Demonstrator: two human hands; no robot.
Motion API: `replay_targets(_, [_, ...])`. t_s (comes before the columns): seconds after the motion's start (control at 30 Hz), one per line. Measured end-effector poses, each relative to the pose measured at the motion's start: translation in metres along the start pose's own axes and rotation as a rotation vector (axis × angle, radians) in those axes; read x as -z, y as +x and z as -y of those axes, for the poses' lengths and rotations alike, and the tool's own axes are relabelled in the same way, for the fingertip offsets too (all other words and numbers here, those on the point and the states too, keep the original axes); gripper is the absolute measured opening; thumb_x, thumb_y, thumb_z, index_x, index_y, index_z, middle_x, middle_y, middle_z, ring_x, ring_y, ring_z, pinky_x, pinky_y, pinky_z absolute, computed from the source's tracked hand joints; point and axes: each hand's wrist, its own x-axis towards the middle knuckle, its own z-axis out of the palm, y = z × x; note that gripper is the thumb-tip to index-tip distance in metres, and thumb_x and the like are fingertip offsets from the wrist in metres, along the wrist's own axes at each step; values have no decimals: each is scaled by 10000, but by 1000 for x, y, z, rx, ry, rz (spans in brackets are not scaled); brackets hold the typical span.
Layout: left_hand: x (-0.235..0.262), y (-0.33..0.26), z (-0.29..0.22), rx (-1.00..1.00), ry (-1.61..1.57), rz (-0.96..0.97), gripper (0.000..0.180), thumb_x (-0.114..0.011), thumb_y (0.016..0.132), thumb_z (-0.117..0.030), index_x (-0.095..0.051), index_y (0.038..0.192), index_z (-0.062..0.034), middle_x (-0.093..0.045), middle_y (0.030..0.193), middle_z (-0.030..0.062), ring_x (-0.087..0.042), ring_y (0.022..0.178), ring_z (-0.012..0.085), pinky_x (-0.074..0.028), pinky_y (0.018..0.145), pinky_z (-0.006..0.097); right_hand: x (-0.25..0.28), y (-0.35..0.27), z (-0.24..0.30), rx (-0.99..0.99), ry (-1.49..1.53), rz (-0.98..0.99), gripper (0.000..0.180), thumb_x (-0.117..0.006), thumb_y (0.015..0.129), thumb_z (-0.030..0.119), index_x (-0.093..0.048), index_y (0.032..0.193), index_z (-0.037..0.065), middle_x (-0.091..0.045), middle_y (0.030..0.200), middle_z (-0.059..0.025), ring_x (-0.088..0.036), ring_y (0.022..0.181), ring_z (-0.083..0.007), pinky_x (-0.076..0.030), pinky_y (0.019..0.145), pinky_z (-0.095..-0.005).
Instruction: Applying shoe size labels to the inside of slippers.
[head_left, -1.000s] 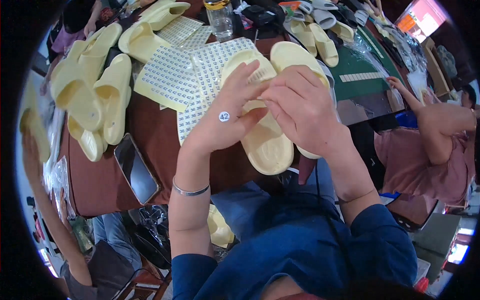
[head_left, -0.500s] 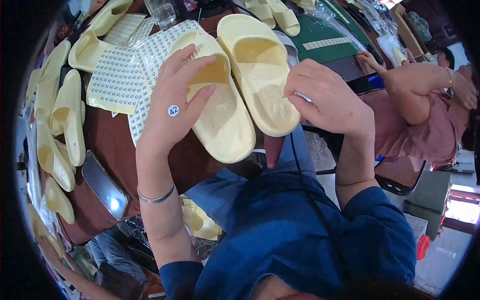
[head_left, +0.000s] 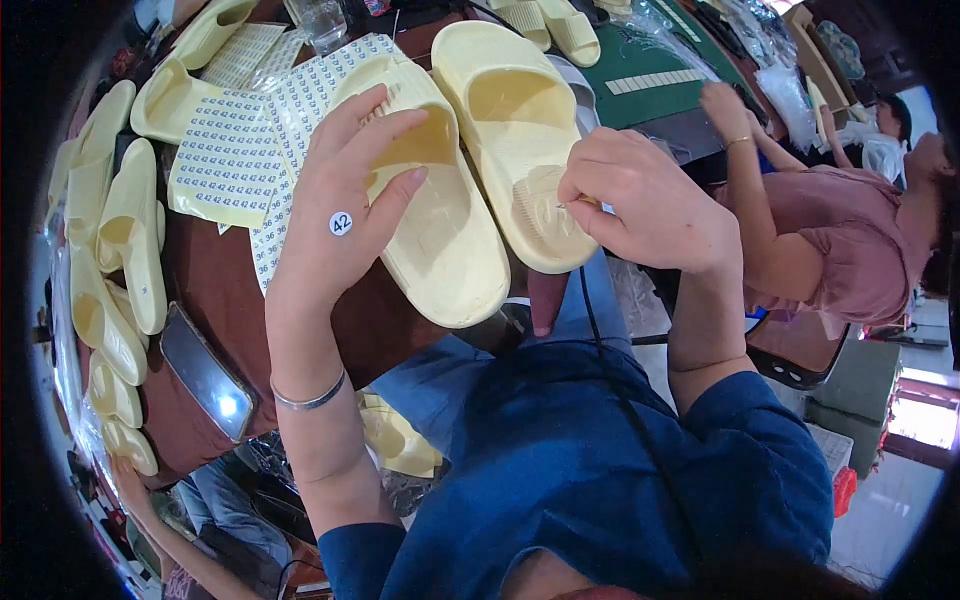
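Observation:
Two pale yellow slippers lie side by side at the table's near edge, toes pointing away. My left hand (head_left: 350,190) rests over the strap and side of the left slipper (head_left: 447,255), its fingers spread. A small round white sticker (head_left: 341,223) is stuck to the back of that hand. My right hand (head_left: 645,200) is closed in a pinch above the heel of the right slipper (head_left: 505,130). A thin dark tip pokes out from its fingers, touching or almost touching the ribbed footbed; the rest of that tool is hidden.
Printed sticker sheets (head_left: 230,155) lie left of the slippers. More yellow slippers (head_left: 133,235) line the left side, near a phone (head_left: 207,370). A glass (head_left: 322,28) and a green mat (head_left: 640,65) are farther back. A co-worker (head_left: 840,225) sits at right; another person's hand (head_left: 125,480) is lower left.
My right hand has shifted slightly left over the heel, while my left hand stays nearly in place. The right co-worker's arm has swung toward the table. Another person's hand now touches a slipper at lower left.

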Motion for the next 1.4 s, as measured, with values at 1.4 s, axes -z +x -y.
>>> replay_targets(1.4, [2,4,0,-20,32,14,445,-711,840,-81,-642,1279,-99,-522,1414,200,-484,1314,401,-401,1101,443,8,-12,-6,-129,-262,-147,121,-666,815,132,-665,915,63,-608,866,-115,-595,891,-316,-477,774,-438])
